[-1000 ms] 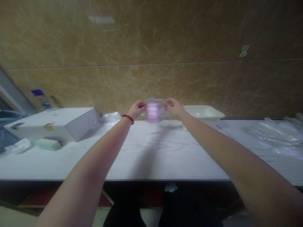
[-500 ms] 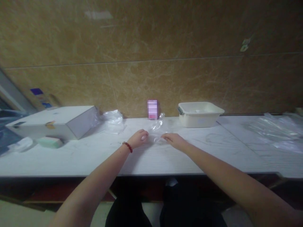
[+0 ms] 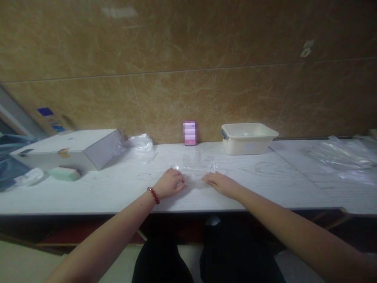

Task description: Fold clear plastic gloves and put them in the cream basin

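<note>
- Film (image 3: 196,173), one thin, clear, glossy plastic piece, lies wrinkled on the tabletop (image 3: 118,196) between the hands; its full outline is hard to make out.
- Left hand (image 3: 170,184), one of two bare ones, rests at the film's left side, fingers curled and close together; whether they pinch the plastic, I cannot tell.
- Right hand (image 3: 221,184) rests at the film's right side, fingers fairly straight and held together, tips at the plastic; a pinch cannot be made out here either.
- Bracelet (image 3: 153,195), one, of small red beads, circles the left wrist.
- Phone (image 3: 189,133), apparently, one: an upright rectangle with a blurred pink-violet face, at the wall beyond the film.
- Tub (image 3: 247,146), one, cream, smooth, with rounded corners and flared rim; one grey latch (image 3: 224,134) shows on its left end.
- Box (image 3: 70,142), one, white, flat and rectangular, with a tan patch on its front edge.
- Block (image 3: 65,173), one, pale green and rectangular, just in front of the box.
- Crumpled clear plastic (image 3: 140,146), one heap, right of the box.
- Pile of clear plastic (image 3: 347,159), one, at the far right; its layers cannot be counted.
- Wall (image 3: 188,47) of glossy, brown-veined tiles; the tabletop is white with wood grain.
</note>
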### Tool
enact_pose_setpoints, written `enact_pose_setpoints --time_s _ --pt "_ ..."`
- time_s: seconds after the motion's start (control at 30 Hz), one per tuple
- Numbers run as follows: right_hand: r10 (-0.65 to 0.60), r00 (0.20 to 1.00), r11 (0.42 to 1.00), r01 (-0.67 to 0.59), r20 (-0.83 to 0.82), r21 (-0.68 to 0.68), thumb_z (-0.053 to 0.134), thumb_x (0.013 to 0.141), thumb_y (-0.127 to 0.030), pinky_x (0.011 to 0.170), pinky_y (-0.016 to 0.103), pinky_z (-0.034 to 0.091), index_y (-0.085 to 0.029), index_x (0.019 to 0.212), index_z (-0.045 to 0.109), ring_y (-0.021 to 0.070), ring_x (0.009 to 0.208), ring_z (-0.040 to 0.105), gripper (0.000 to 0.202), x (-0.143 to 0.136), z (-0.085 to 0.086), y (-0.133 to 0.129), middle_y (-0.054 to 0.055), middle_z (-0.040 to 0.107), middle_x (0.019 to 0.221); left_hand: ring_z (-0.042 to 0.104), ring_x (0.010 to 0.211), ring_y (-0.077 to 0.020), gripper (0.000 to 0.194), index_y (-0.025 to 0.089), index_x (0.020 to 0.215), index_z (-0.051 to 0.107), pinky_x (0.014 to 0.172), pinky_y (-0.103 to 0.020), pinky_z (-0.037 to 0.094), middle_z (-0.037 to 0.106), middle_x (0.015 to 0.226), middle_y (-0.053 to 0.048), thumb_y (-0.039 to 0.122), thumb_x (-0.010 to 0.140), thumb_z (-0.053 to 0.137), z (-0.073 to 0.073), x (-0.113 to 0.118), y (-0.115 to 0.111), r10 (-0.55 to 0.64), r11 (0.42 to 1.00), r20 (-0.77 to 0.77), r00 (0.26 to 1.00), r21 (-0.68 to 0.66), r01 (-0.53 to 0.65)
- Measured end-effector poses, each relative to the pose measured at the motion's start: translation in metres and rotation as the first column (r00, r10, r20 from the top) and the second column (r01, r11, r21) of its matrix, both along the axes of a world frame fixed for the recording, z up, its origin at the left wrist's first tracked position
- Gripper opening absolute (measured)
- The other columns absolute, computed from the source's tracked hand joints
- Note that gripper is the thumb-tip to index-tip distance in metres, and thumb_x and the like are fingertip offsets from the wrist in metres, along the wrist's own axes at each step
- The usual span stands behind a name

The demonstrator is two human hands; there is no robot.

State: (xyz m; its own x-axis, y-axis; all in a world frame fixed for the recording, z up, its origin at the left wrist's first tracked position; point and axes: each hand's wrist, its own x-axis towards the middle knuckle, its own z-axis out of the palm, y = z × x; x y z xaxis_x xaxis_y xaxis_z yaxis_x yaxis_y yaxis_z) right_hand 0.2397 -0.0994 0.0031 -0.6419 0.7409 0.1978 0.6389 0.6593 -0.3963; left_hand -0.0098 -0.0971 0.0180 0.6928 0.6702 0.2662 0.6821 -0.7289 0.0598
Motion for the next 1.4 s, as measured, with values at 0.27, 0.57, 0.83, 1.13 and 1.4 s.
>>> enact_pose_setpoints --time_s 0.27,0.57,0.83,1.13,1.4 --pt "0.039 0.999 0.999 -0.039 0.017 0.016 0.030 0.083 -0.028 0.086 0.035 0.033 -0.021 0.098 0.056 0.0175 0.097 0.049 0.031 0.007 0.013 0.003 0.005 0.058 0.100 0.050 0.086 -0.0180 0.025 0.021 0.098 0.054 0.085 -0.037 0.031 0.057 0.090 -0.006 0.026 0.074 0.045 0.001 0.037 -0.016 -0.042 0.998 0.009 0.999 0.041 0.042" --pt "-0.346 0.886 0.904 0.226 -0.310 -0.362 0.039 0.078 -0.037 0.055 0.025 0.047 -0.022 0.079 0.055 0.0135 0.074 0.053 0.022 0.000 0.034 0.037 0.003 0.058 0.085 0.054 0.071 -0.0159 0.016 0.017 0.074 0.054 0.063 -0.031 0.045 0.058 0.073 -0.004 0.031 0.073 0.045 0.019 0.024 0.029 0.405 0.827 0.432 0.806 -0.549 -0.121" --pt "-0.530 0.657 0.839 0.313 -0.537 -0.445 0.032 0.082 -0.031 0.065 0.027 0.044 -0.020 0.085 0.051 0.0098 0.076 0.052 0.022 -0.042 0.085 0.102 0.002 0.057 0.086 0.052 0.067 -0.0077 0.009 0.017 0.071 0.043 0.063 -0.024 0.044 0.051 0.071 0.001 0.022 0.069 0.051 0.071 0.034 0.094 0.575 0.764 0.778 0.253 -0.621 0.175" --pt "-0.335 0.805 0.915 0.401 -0.489 0.035 0.040 0.077 -0.035 0.065 0.027 0.042 -0.020 0.086 0.059 0.0135 0.069 0.055 0.026 -0.037 0.124 0.110 0.002 0.061 0.083 0.050 0.066 -0.0097 0.019 0.017 0.082 0.050 0.057 -0.018 0.039 0.053 0.071 0.000 0.032 0.072 0.046 0.095 0.013 0.101 0.296 0.952 0.824 0.483 -0.214 -0.217" --pt "-0.198 0.914 0.965 0.246 -0.354 0.095 0.041 0.078 -0.033 0.076 0.028 0.040 -0.021 0.087 0.060 0.0154 0.084 0.054 0.025 -0.022 0.069 0.065 0.002 0.061 0.089 0.051 0.080 -0.0152 0.016 0.017 0.077 0.054 0.075 -0.026 0.038 0.057 0.083 -0.004 0.030 0.072 0.046 0.055 -0.001 0.052 0.160 0.985 0.548 0.821 -0.035 -0.169"
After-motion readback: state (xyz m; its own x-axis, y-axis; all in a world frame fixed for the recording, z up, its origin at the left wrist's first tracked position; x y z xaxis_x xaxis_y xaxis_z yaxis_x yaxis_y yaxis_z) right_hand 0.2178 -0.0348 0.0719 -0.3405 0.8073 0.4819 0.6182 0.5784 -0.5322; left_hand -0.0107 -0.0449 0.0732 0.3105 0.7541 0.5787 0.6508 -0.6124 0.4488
